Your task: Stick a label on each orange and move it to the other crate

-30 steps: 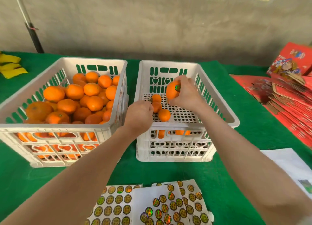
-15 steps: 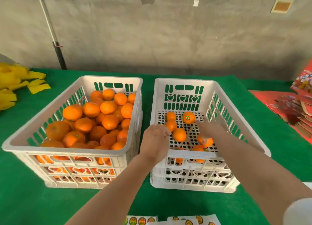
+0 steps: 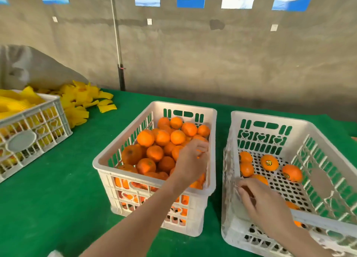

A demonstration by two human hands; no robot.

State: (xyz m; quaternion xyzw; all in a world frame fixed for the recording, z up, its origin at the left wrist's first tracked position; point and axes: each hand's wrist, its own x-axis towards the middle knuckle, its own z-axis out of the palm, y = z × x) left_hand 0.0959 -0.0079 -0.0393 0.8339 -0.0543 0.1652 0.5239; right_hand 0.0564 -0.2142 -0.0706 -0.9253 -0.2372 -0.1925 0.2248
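Orange glossy round fruits (image 3: 154, 152) are heaped in the left white slotted plastic crate (image 3: 183, 106). A few, two with small round labels (image 3: 269, 162), lie in the right white crate (image 3: 266, 116). The left hand (image 3: 190, 162) curves over the heap by that crate's right wall; blur hides whether it grips. The right hand (image 3: 264, 204) hangs loosely curled and empty at the right crate's near-left corner. Both crates stand on green cloth (image 3: 58, 199).
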